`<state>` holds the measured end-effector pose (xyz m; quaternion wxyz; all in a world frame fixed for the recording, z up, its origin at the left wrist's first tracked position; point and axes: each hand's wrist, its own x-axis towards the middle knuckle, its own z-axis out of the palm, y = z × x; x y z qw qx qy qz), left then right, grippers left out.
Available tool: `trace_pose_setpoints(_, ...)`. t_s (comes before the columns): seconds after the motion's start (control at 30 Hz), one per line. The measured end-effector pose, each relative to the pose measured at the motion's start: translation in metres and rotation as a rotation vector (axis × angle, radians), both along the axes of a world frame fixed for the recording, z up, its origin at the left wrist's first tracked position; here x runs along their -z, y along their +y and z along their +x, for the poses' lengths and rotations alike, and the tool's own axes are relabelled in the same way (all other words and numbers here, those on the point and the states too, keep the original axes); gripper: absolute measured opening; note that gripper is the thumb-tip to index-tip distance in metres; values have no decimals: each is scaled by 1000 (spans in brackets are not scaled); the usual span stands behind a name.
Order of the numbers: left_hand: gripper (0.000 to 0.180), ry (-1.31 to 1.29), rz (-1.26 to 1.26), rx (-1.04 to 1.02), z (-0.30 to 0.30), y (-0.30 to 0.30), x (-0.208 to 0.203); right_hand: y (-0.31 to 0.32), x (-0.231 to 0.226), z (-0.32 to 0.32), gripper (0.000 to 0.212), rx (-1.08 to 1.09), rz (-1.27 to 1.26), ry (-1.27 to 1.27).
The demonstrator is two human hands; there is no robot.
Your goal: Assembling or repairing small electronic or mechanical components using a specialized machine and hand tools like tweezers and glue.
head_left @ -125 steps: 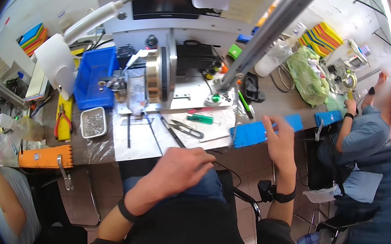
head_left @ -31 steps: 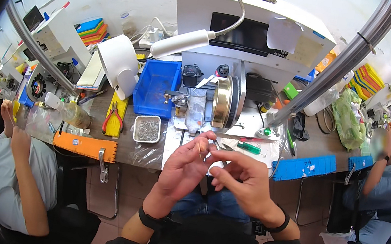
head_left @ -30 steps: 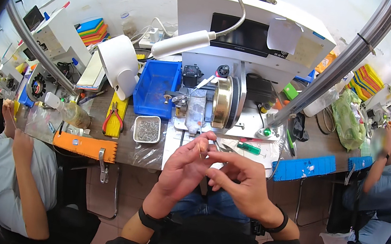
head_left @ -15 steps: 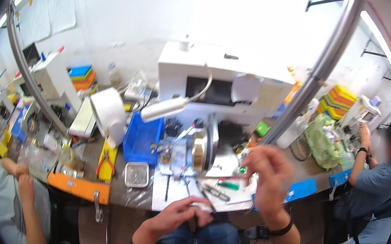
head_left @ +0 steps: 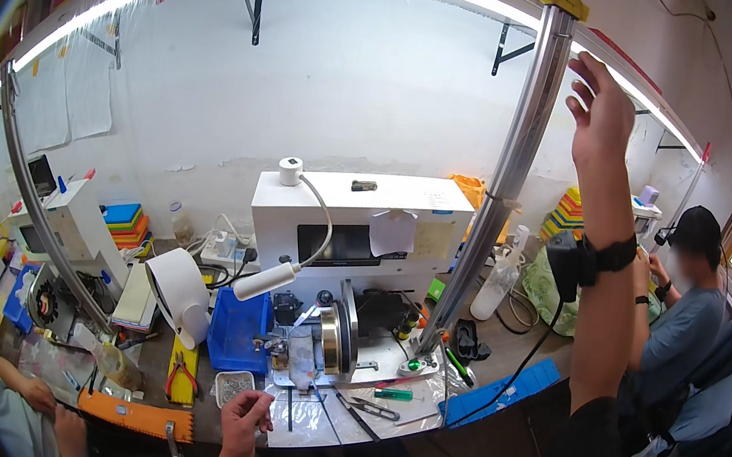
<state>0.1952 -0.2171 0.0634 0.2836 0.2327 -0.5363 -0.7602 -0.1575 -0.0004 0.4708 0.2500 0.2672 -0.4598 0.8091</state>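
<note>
Your left hand (head_left: pixel 248 413) is low over the bench edge, fingers curled and thumb drawn in against them; whether anything thin is pinched there, you can't tell from this view. Your right hand (head_left: pixel 602 112) is high up, its fingers loosely bent and apart, with nothing visible between them. Just left of it in view runs a ridged metal post (head_left: pixel 529 130) with a yellow cap.

Nearest your left hand, behind and slightly left, is the white tray (head_left: pixel 240 374), shallow and round-cornered, filled with small greyish bits. Judging progress, you have neither hand on the wheel (head_left: pixel 331 341), and no finished piece can be picked out; the bits lie loose in their tray, so how much is done or left stays unclear.

Right of your left hand, a white sheet (head_left: pixel 307 431) under shiny, wrinkled clear plastic bears slim dark rods, a grey metal knife (head_left: pixel 375 408) and a tool with a glossy green handle (head_left: pixel 394 394). Beyond these, the wheel shows a smooth brass-coloured rim beside a dark disc. Farther left of that hand are red-handled pliers (head_left: pixel 181 365) on a flat yellow strip (head_left: pixel 182 395); behind the tray stands a blue plastic bin (head_left: pixel 237 337).
</note>
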Motion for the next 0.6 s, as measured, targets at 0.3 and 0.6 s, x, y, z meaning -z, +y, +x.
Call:
trace_pose_setpoints(0.3,10,-36,-14,-2,1,1,-2,-7,1,2,20,35,186,44)
trace_pose_setpoints(0.6,10,-96,-42,-34,7,1,-2,13,130,43,12,178,382,74)
